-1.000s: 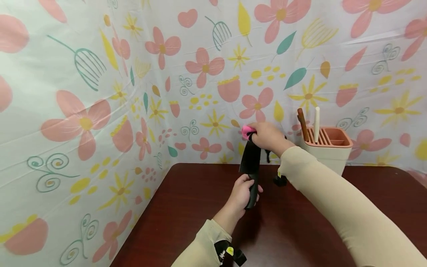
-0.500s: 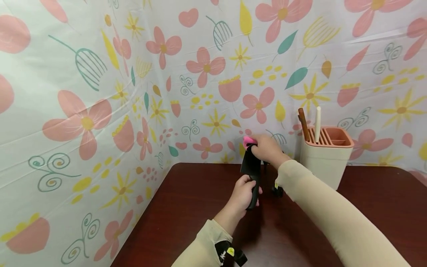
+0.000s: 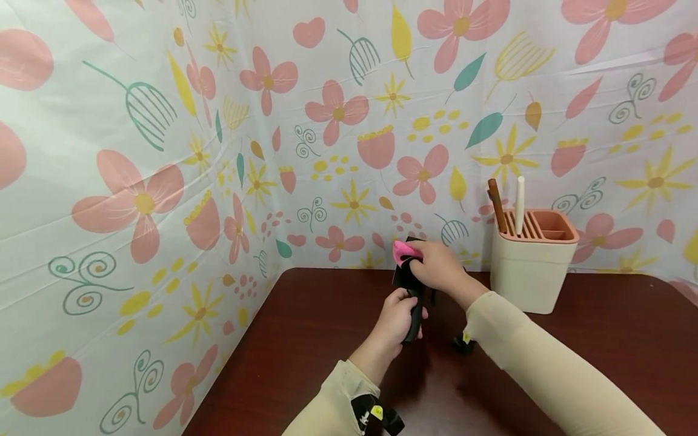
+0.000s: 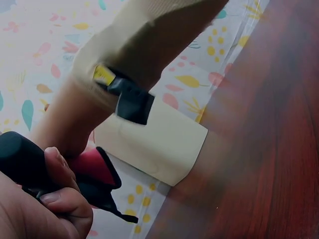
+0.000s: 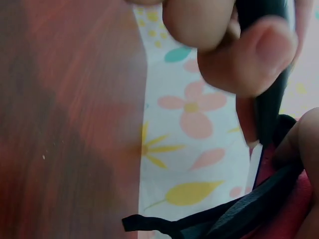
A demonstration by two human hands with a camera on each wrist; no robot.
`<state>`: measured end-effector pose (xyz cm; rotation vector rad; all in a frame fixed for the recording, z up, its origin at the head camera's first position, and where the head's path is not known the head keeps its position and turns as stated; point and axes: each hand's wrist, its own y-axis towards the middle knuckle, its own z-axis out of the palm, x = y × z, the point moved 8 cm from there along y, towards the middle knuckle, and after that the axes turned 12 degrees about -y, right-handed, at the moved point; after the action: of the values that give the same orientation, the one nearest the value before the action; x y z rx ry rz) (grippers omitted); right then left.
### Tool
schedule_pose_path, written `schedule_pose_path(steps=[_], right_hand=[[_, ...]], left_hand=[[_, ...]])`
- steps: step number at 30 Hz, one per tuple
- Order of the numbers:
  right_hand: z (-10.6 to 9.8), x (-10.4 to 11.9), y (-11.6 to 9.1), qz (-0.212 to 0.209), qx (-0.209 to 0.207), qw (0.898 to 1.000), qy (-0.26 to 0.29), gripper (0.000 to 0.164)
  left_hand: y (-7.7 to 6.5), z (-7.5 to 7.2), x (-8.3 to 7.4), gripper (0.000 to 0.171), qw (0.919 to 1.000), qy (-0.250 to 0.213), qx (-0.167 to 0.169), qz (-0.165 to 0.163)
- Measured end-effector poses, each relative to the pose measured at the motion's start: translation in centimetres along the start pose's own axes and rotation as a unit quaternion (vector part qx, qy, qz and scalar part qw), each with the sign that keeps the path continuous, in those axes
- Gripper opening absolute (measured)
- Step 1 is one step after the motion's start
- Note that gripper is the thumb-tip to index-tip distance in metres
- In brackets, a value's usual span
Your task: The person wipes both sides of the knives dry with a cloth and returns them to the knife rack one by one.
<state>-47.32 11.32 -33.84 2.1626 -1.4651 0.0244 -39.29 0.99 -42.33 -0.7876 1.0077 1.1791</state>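
In the head view my left hand (image 3: 391, 320) grips the black handle of a kitchen knife (image 3: 402, 280), whose broad black blade points up and away from me. My right hand (image 3: 444, 269) pinches a pink cloth (image 3: 403, 252) with black edging around the blade, a little below its tip. In the left wrist view the knife's handle (image 4: 20, 155) lies in my curled fingers, and the cloth (image 4: 97, 167) shows beyond it. The right wrist view has the handle (image 5: 270, 107) under my left thumb, close to the cloth's black trim (image 5: 249, 209). Most of the blade is hidden there.
A cream knife holder (image 3: 529, 278) with an orange slotted top stands at the back right of the dark red table (image 3: 305, 363). A brown handle (image 3: 497, 207) and a white handle (image 3: 520, 206) stick up from its slots. A flower-patterned curtain (image 3: 338, 151) hangs behind.
My right hand has slid the pink cloth down along the blade toward the handle, so the blade's tip now shows above it. My left hand has hardly moved.
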Motion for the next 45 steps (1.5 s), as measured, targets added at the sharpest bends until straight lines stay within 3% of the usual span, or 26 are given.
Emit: schedule_pose_path(steps=[4,11,19,24,31,36,40,45], right_hand=[[-0.7,0.7,-2.0,-0.017,0.005,1.0,0.016,0.04],[-2.0,2.4,-4.4,-0.042,0.041,0.998,0.028,0.035],[-3.0,4.0,-5.5,-0.072,0.054,0.995,0.032,0.039],[-3.4,4.2,-5.9,-0.072,0.057,0.994,0.059,0.039],[-4.0,3.9,-6.3,-0.083,0.054,0.989,0.114,0.042],[-5.4,3.3,-6.8,-0.087,0.007,0.982,0.165,0.051],[-6.3,3.0,-8.2,-0.1,-0.048,0.98,0.167,0.053],[-5.3,3.6,-10.5,-0.127,-0.089,0.976,0.151,0.056]], left_hand=[[0.0,0.4,0.2,0.013,1.0,0.001,0.004,-0.001],[-0.1,0.6,0.0,0.02,0.9999,-0.002,0.011,0.011],[-0.2,0.8,-0.3,0.022,0.9995,-0.009,0.021,0.023],[-0.2,0.8,-0.3,0.019,0.9992,-0.009,0.023,0.03],[-0.1,0.8,0.1,0.02,0.9989,-0.033,0.029,0.015],[-0.1,0.6,-0.1,0.015,0.9968,-0.075,0.024,0.013],[0.0,0.5,-0.2,0.016,0.9958,-0.088,0.021,0.015],[0.2,0.1,0.3,0.025,0.995,-0.1,0.0,0.004]])
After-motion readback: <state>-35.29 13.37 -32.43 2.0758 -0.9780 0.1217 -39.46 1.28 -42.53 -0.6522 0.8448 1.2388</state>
